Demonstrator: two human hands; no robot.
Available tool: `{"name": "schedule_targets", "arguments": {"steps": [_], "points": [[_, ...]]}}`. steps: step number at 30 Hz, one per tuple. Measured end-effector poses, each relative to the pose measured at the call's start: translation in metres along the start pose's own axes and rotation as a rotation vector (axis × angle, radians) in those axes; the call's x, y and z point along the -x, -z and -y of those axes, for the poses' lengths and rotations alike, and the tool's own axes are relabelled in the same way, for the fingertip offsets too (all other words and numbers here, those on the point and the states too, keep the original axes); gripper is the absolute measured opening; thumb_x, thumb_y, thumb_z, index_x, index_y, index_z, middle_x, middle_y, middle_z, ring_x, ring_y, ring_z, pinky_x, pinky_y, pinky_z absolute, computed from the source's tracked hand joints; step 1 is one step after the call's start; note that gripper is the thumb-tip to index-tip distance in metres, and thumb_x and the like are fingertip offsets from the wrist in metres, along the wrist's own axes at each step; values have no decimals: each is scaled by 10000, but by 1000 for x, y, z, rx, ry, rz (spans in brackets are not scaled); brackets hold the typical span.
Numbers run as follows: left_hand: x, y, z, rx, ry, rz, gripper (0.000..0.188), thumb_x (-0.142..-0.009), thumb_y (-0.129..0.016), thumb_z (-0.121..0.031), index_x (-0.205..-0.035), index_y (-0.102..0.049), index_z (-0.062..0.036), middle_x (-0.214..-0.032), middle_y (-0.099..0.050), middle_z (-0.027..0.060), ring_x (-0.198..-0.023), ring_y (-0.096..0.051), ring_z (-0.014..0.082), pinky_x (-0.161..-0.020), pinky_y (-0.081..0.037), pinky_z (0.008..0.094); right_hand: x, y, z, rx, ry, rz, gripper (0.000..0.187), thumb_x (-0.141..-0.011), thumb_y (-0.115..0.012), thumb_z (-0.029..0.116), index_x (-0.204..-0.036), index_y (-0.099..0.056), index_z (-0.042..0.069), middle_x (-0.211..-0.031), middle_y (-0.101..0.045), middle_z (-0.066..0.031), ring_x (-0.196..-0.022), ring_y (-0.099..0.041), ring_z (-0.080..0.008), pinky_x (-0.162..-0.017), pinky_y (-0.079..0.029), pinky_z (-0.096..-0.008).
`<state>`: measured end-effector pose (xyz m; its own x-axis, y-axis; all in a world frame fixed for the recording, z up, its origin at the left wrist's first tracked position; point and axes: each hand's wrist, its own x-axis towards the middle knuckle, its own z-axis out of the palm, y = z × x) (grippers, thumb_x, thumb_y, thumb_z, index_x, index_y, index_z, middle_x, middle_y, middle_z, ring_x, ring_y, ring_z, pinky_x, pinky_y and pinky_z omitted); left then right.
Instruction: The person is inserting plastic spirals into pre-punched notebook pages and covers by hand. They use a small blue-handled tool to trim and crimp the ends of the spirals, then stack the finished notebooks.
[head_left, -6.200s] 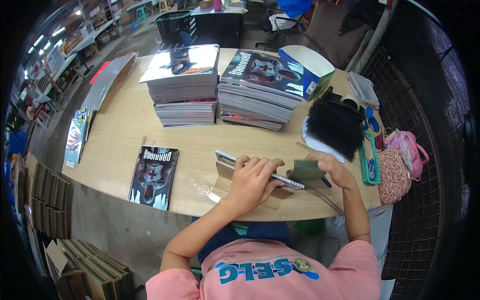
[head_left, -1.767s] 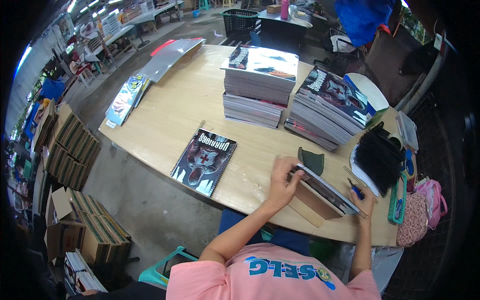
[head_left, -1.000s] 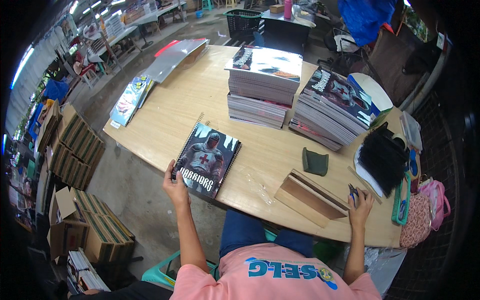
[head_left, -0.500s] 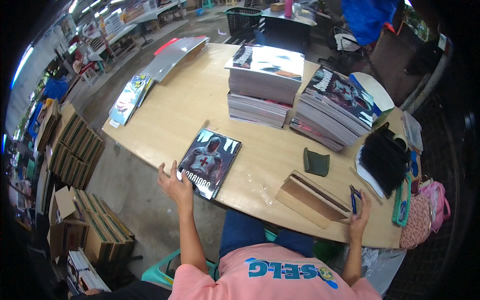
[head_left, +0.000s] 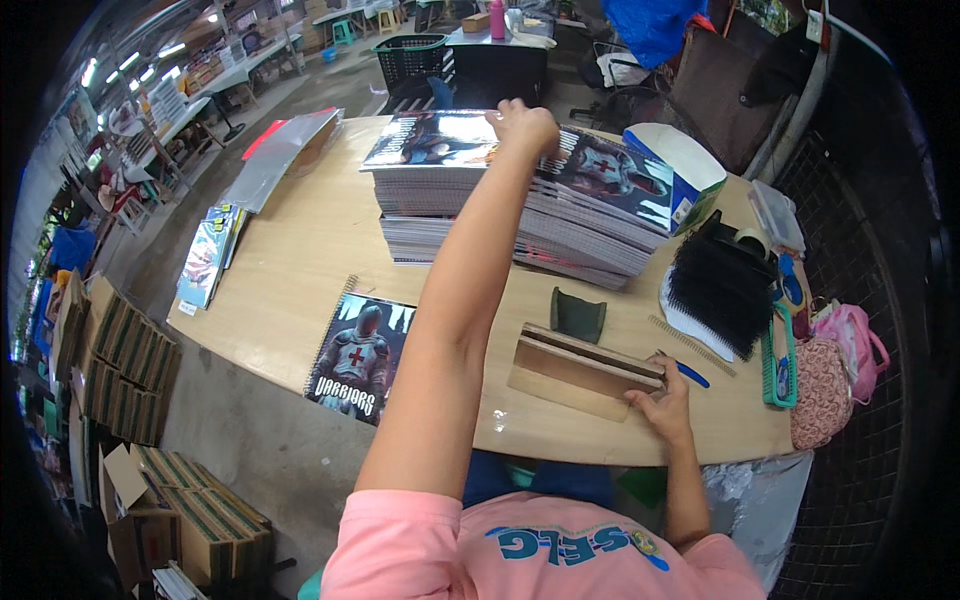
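My left arm stretches across the table. My left hand (head_left: 527, 130) rests at the top of the left stack of spiral notebooks (head_left: 428, 190), fingers bent but apart on the glossy cover near the neighbouring stack (head_left: 590, 225). My right hand (head_left: 664, 405) grips the right end of a long wooden trough (head_left: 575, 375), thumb on the near side and fingers on the far side. Blue-handled pliers (head_left: 692, 376) lie beside those fingers, their jaws hidden. A single spiral notebook (head_left: 358, 362) with a knight cover lies at the near left edge, partly behind my left forearm.
A dark green curved piece (head_left: 578, 315) sits beyond the trough. Black binding coils (head_left: 715, 290), a loose coil (head_left: 690, 345), a teal basket (head_left: 779, 365) and a pink pouch (head_left: 822, 390) crowd the right side. Clear sheets (head_left: 275, 165) lie far left; cartons (head_left: 130, 375) stand on the floor.
My left hand has left the single notebook and reached forward to the left stack. My right hand has let go of the pliers and taken hold of the wooden trough. The view has shifted right.
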<state>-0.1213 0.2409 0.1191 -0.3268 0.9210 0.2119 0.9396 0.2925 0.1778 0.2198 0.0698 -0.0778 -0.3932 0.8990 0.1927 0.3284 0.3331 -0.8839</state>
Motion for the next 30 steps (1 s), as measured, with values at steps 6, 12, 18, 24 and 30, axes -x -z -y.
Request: {"name": "schedule_targets", "arguments": {"steps": [6, 12, 18, 24, 30], "points": [[-8, 2, 2, 65, 75, -109, 647, -640, -852, -436, -1156, -657, -98, -1264, -585, 141, -1222, -511, 325, -999, -378, 533, -2, 16, 16, 52, 127, 94, 739, -690, -840, 261, -1278, -473, 5, -1218, -546, -132, -1108, -541, -236, -954, -435, -356], [92, 56, -10, 918, -454, -459, 267, -770, -751, -52, -883, -517, 12, -777, -625, 94, -751, -569, 107, -672, -463, 266, -46, 44, 60, -222, 363, -482, 1044, -693, -839, 314, -1479, -215, 28, -1426, -379, -172, -1293, -417, -312, -1076, -329, -427], [203, 1, 32, 1490, -344, -282, 276, -841, -615, 85, -1043, -465, -28, -943, -560, 27, -888, -544, 71, -765, -466, 204, -57, 11, 143, -410, 292, -318, 378, -770, -787, 108, -1086, -629, -26, -983, -683, -106, -882, -652, -191, -843, -500, -321], [220, -63, 109, 1640, -145, -321, 388, -907, -623, -33, -1253, -456, 19, -1133, -594, 74, -1025, -567, 118, -882, -457, 237, -77, -60, 148, -187, 387, -82, 224, -827, -728, 126, -974, -689, -38, -814, -709, -160, -718, -673, -163, -687, -503, -282], [228, -107, 128, 1719, -63, -287, 465, -909, -648, -83, -1310, -437, 21, -1190, -589, 79, -1061, -567, 136, -933, -439, 271, -80, -81, 132, -75, 391, 4, 220, -842, -709, 133, -991, -685, -27, -791, -695, -184, -632, -660, -200, -598, -485, -309]]}}
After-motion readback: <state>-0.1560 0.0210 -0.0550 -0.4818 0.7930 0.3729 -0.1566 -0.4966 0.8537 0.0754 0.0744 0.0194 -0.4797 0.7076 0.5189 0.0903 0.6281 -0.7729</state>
